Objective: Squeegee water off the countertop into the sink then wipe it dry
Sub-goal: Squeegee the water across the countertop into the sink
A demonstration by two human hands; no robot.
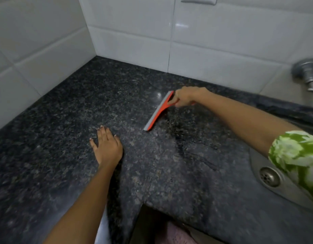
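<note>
A dark speckled granite countertop (pixel 64 138) fills most of the head view. My right hand (pixel 186 96) grips the handle of an orange squeegee (pixel 160 110) whose grey blade rests on the counter, running diagonally from the hand toward the near left. Darker wet streaks lie on the stone just right of the blade. My left hand (pixel 107 147) lies flat on the counter with its fingers spread, holding nothing, to the left of and nearer than the squeegee. The steel sink (pixel 258 164) with its round drain (pixel 269 176) shows at the right edge, partly hidden by my green patterned sleeve.
White tiled walls (pixel 134 32) meet in a corner behind the counter. A metal tap (pixel 307 73) juts from the wall at the far right above the sink. The counter's front edge has a notch at the bottom middle, with a pinkish cloth (pixel 176 235) below it.
</note>
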